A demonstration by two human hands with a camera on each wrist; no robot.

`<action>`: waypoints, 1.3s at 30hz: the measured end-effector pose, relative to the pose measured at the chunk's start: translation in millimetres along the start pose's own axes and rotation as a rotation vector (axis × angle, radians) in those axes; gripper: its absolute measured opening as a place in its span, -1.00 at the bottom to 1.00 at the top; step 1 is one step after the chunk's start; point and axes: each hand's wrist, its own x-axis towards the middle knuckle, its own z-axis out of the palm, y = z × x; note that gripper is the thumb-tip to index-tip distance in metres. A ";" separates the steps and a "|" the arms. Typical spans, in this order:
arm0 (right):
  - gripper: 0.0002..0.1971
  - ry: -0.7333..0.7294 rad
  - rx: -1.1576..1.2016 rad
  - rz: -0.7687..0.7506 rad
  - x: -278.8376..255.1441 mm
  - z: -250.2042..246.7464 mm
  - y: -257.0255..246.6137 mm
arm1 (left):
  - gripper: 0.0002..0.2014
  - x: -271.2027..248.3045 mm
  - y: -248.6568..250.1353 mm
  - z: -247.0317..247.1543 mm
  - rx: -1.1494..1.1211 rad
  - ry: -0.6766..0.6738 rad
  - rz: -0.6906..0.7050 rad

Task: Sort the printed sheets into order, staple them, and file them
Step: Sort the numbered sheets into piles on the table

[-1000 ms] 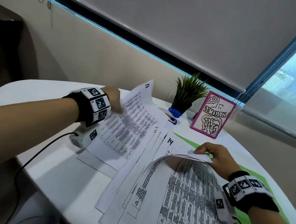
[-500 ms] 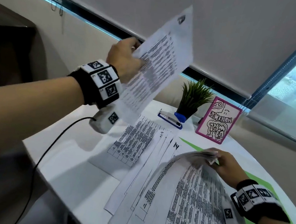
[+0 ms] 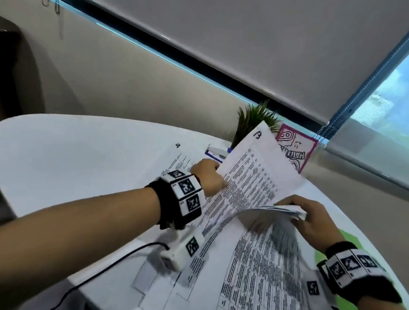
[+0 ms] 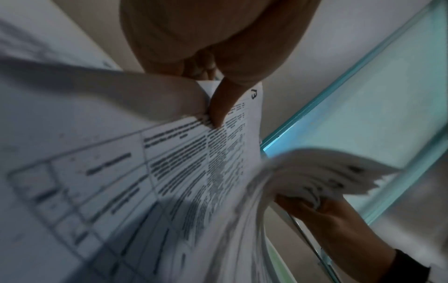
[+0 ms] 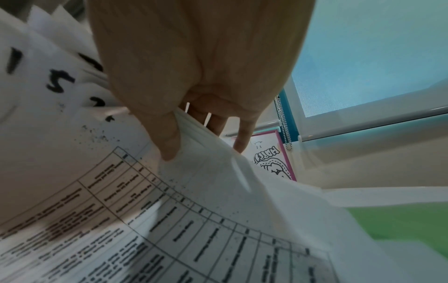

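Note:
My left hand [image 3: 208, 178] pinches a printed sheet marked 13 [image 3: 254, 175] by its left edge, thumb on the print [image 4: 218, 107]; the sheet tilts up above the table. My right hand [image 3: 310, 221] grips the lifted far corner of a stack of sheets [image 3: 281, 211], thumb beneath and fingers above [image 5: 169, 134]. Handwritten numbers show on the fanned corners [image 5: 58, 80]. More table-printed sheets [image 3: 255, 281] lie spread on the white table [image 3: 71, 161]. A sheet marked 9 [image 3: 180, 157] lies flat by my left hand. The blue stapler [image 3: 216, 152] sits behind it, partly hidden.
A potted plant [image 3: 252, 119] and a pink-framed drawing [image 3: 297, 149] stand at the table's far edge below the window blind. A green folder [image 3: 340, 247] lies under the papers at right. Black cables [image 3: 111, 263] run from both wrist cameras off the near edge.
My left hand has brought the sheet down from high in the air to just above the table, beside the lifted stack. The right hand still holds the stack's corner raised.

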 end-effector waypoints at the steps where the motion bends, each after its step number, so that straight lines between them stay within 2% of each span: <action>1: -0.70 0.005 -0.017 -0.004 -0.6 -0.8 -0.4 | -0.65 0.8 -6.3 4.1 0.018 -0.060 -0.049; 5: -0.80 0.013 -0.049 0.006 -1.0 1.4 5.8 | -0.94 -4.3 -17.6 3.8 0.055 -0.227 -0.140; 6: -0.84 0.010 -0.064 0.019 -0.4 2.6 7.8 | -0.94 -6.9 -18.8 1.7 0.076 -0.263 -0.161; 8: -0.88 0.010 -0.068 0.035 2.9 4.2 11.2 | -0.80 -10.2 -21.4 -3.4 0.136 -0.363 -0.198; 11: -0.79 0.003 -0.038 0.056 9.1 5.9 16.8 | -0.93 -16.5 -25.3 -5.7 0.180 -0.511 -0.256; 14: -0.60 -0.011 -0.025 0.088 15.0 9.0 22.5 | -0.95 -26.3 -23.3 -6.2 0.153 -0.610 -0.290; 17: -0.55 -0.068 0.006 0.167 23.0 12.2 21.8 | -0.89 -27.7 -18.7 -8.9 0.197 -0.589 -0.285; 19: -0.64 -0.105 0.005 0.189 27.9 13.9 20.5 | -0.93 -22.1 -16.2 -10.8 0.238 -0.559 -0.272; 21: -0.76 -0.109 -0.019 0.180 31.7 17.1 21.6 | -0.85 -13.5 -15.2 -9.6 0.181 -0.446 -0.232; 24: -0.80 -0.083 -0.087 0.167 33.9 25.5 24.3 | -0.72 -3.7 -10.1 -9.4 0.133 -0.198 -0.045; 25: -0.79 -0.071 -0.108 0.155 34.7 28.2 25.2 | -0.68 -1.8 -7.5 -10.2 0.188 -0.159 0.060; 27: -0.77 -0.055 -0.138 0.133 35.6 32.3 26.3 | -0.59 0.2 -2.4 -8.0 0.268 -0.208 0.219; 29: -0.82 -0.038 -0.134 0.137 34.2 33.3 25.3 | -0.50 3.7 1.3 -1.2 0.288 -0.327 0.221; 30: -0.89 -0.028 -0.120 0.138 33.5 32.7 25.0 | -0.50 6.9 1.2 3.7 0.290 -0.344 0.200; 31: -0.92 -0.019 -0.115 0.128 32.0 31.7 24.0 | -0.52 9.8 1.3 8.6 0.300 -0.320 0.192; 34: -0.86 0.007 -0.105 0.120 27.6 29.1 19.2 | -0.64 17.9 1.0 20.2 0.295 -0.217 0.172; 36: -0.70 0.048 -0.081 0.103 23.7 26.7 17.0 | -0.76 20.3 1.9 24.1 0.191 -0.203 0.122; 39: -0.68 0.072 -0.043 0.066 17.1 23.6 12.8 | -0.74 24.2 2.5 26.0 0.027 -0.207 0.018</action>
